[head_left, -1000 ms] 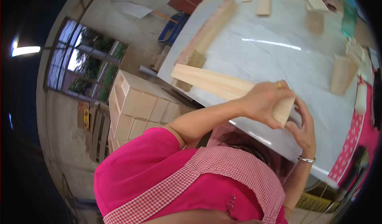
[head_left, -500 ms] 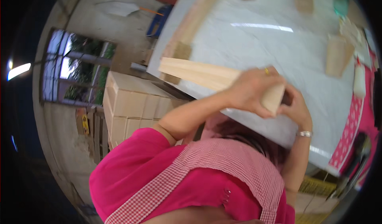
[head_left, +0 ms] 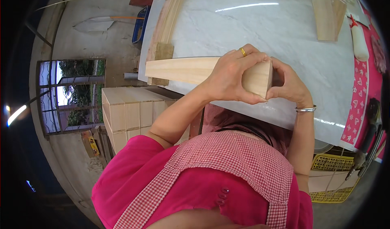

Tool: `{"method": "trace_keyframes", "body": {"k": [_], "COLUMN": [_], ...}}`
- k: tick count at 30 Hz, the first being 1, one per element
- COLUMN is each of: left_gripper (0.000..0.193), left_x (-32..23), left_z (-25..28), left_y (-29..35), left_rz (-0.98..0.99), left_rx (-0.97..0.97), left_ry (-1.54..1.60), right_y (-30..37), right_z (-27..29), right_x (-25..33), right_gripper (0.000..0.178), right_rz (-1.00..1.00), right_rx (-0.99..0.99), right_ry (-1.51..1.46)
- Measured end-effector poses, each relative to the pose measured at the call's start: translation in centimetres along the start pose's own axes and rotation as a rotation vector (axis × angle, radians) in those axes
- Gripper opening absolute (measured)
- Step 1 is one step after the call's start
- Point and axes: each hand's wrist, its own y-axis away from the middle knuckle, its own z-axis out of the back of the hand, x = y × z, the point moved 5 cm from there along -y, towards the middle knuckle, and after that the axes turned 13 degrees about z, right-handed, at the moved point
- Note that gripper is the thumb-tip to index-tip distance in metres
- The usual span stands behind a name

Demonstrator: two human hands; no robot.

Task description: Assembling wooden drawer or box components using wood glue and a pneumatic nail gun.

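Note:
A long, pale wooden piece (head_left: 183,69) lies crosswise over the near edge of the table, its left part by a rough wooden block (head_left: 164,54). My left hand (head_left: 231,75) is closed around its right part, fingers over the top and thumb along the near side. At the right end, a flat wooden face (head_left: 257,80) shows between my hands. My right hand (head_left: 290,82) is curled against that end, fingertips and thumb pressing its edge. Whether the end is a separate panel I cannot tell.
Long wooden strips (head_left: 174,13) lie at the table's far left. Wooden pieces (head_left: 325,19) and a white squeeze bottle (head_left: 360,42) with a red tip are at the right. Pale wooden boxes (head_left: 130,111) stand stacked at left; a yellow basket (head_left: 333,162) sits below the table at right.
The view has shifted, so the table's things appear farther up and left. The wooden piece now looks more level. Both hands keep their hold at its right end.

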Motion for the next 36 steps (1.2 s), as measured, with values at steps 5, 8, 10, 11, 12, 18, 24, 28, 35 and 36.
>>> {"method": "trace_keyframes", "body": {"k": [5, 8, 10, 11, 12, 18, 24, 28, 35, 36], "left_gripper": [0.079, 0.079, 0.080, 0.080, 0.080, 0.083, 0.082, 0.082, 0.081, 0.081], "left_x": [-0.1, 0.1, -0.2, -0.3, -0.4, -0.3, -0.2, -0.4, -0.6, -0.4], "left_z": [0.8, 0.4, 0.3, 0.4, 0.3, 0.3, 0.4, 0.3, -0.1, 0.1], "left_y": [0.4, 0.1, 0.4, 0.5, 0.6, 0.6, 0.4, 0.5, 0.4, 0.3], "left_rz": [-0.001, -0.066, -0.038, -0.017, -0.012, -0.005, -0.023, 0.002, 0.035, 0.033], "left_rx": [-0.005, -0.021, -0.039, -0.027, -0.039, -0.023, -0.036, -0.018, -0.004, 0.003], "left_ry": [-0.031, -0.013, -0.033, -0.014, -0.031, -0.044, -0.040, -0.042, -0.036, -0.023], "right_y": [-0.3, 0.0, 0.3, 0.2, 0.3, -0.4, -1.2, -0.9, -0.3, -0.2], "right_z": [-0.7, -0.3, -0.2, 0.3, 0.8, 1.3, 0.8, 0.9, 1.1, 1.3], "right_x": [-0.1, -0.3, 0.3, 0.3, 0.1, 0.2, 0.6, -0.4, -0.9, -1.0], "right_gripper": [0.071, 0.075, 0.071, 0.059, 0.048, 0.033, 0.029, 0.031, 0.031, 0.031], "right_rz": [0.056, 0.072, 0.120, 0.077, 0.024, 0.040, 0.069, 0.130, 0.157, 0.157], "right_rx": [0.038, -0.041, -0.005, -0.040, -0.087, -0.082, -0.109, -0.174, -0.214, -0.229], "right_ry": [-0.023, -0.017, -0.017, -0.021, -0.027, 0.022, 0.002, -0.059, -0.057, -0.043]}}
